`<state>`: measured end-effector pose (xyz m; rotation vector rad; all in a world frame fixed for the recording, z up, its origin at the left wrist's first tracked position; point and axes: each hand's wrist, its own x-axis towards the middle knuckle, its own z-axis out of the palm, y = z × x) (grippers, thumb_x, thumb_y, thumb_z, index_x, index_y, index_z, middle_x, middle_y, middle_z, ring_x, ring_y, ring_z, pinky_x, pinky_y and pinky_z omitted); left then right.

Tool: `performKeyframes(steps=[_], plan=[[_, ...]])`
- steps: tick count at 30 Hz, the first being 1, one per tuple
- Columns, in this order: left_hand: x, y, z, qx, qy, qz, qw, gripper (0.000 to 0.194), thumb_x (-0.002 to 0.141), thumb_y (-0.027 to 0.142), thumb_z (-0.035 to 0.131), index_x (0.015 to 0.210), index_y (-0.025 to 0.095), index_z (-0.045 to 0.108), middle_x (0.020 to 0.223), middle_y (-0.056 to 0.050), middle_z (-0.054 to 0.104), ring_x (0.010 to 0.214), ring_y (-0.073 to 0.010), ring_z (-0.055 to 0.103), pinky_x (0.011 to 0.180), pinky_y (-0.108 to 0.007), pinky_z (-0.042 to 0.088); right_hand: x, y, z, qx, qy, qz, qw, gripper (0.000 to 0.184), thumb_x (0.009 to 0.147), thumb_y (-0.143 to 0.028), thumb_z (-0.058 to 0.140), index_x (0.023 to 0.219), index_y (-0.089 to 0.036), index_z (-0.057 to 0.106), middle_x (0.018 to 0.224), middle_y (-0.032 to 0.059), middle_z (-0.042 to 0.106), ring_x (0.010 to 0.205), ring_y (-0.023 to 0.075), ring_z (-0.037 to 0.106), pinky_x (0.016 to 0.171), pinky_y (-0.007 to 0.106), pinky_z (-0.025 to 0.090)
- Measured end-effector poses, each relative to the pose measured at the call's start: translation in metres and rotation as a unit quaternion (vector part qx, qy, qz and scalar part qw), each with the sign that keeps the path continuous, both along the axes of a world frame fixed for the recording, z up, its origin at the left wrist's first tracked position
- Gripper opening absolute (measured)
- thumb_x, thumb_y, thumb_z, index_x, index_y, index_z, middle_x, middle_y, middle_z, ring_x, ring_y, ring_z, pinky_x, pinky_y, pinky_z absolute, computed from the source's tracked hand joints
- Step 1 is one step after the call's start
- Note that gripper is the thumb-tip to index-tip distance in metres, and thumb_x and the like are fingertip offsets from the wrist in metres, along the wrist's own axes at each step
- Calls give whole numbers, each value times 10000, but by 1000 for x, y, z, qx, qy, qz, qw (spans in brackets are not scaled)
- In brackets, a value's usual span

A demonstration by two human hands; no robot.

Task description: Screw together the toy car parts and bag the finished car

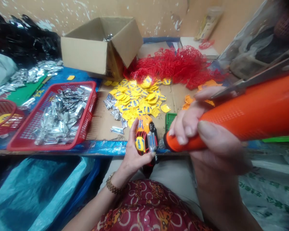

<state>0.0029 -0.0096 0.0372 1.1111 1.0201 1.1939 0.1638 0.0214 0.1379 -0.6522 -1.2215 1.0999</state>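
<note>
Just above the person's lap, the left hand (135, 154) cups a toy car (145, 138), orange and yellow with silver and blue panels. Its fingers wrap around the car's underside, and the thumb presses against one side. A gold bracelet (112, 183) circles that wrist. To the right, the right hand (202, 128) is closed around an orange-handled tool (243, 115), with the thumb lying along the top and the fingers curled beneath. The tool's narrow end points at the car and sits very near it, though I cannot tell whether they touch. A pair of scissors (262, 72) lies behind the tool, near the right hand's fingers.

Ahead of both hands, a pile of yellow cards (135, 99) lies on a cardboard sheet (98, 118), with a few silver foil packets (117, 130) along its near edge. A small green mesh piece (170, 120) sits just past the gap between the hands, and orange scraps (189, 102) lie beyond the right hand. Farther ahead are a tangle of red plastic frames (173, 67) and an open cardboard box (98, 48). Left of the left hand, a red basket (91, 96) holds a heap of silver packets.
</note>
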Motion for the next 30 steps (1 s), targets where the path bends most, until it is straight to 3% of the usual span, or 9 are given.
performKeyframes(steps=[6,10,19,26,30], plan=[[1,1,0,11,17,2,1000,1108,614,327,814,1531,239,198,1400,-131,509,1361,-398,404,1040,-509,450,-7,-2,2,-4,59,13,998,266,796,-256,742,1038,-256,632,627,-62,523,471,123,504,501,316,464],[1,2,0,7,17,7,1000,1070,609,298,809,1519,245,248,1403,-114,499,1421,-400,301,1048,-501,441,-10,0,3,-16,58,-14,998,271,775,-278,766,1012,-246,637,615,-65,522,461,119,498,486,313,457],[0,2,-2,0,12,1,1000,1083,627,290,809,1533,250,218,1264,-96,598,1370,-380,386,1025,-482,456,-11,3,2,-9,59,-24,998,284,767,-290,773,1007,-242,629,608,-63,511,450,120,481,456,306,450],[0,4,-6,4,-7,2,1000,1083,620,295,823,1529,262,235,1377,-94,537,1346,-365,427,1050,-464,441,-9,5,-3,-11,50,-30,998,286,778,-298,751,1016,-261,597,619,-57,512,473,127,489,490,303,449],[0,1,-5,-24,-67,-10,997,1079,630,307,830,1527,298,230,1411,-90,509,1321,-359,462,1067,-474,425,-4,3,0,9,34,-18,999,299,801,-282,734,1064,-282,594,621,-68,518,476,124,516,536,307,478]])
